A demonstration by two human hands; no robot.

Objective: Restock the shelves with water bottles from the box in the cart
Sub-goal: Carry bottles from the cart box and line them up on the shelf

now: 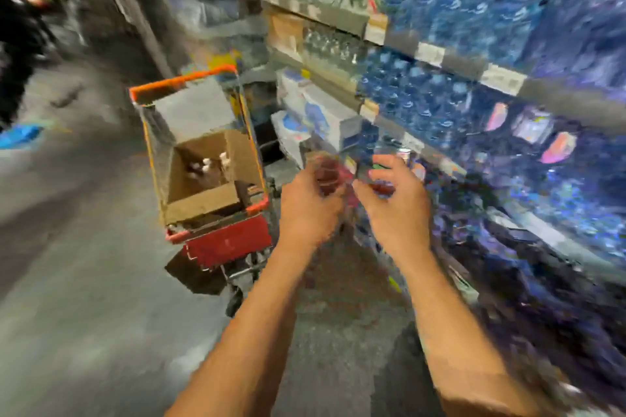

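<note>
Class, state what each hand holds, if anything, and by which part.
Each hand, left hand and right hand, grips a clear bottle; blur hides which part.

Cart (203,159) left of centre on floor (84,281), box (206,179) inside it, bottles (208,164) down in box. Shelves (440,54) along right side, packed with bottles, stacked tiers. Both hands out front, between cart and shelves: left hand (306,210) nearer cart, right hand (394,205) nearer shelves, close together. Something held between them, too blurred to identify.
</note>
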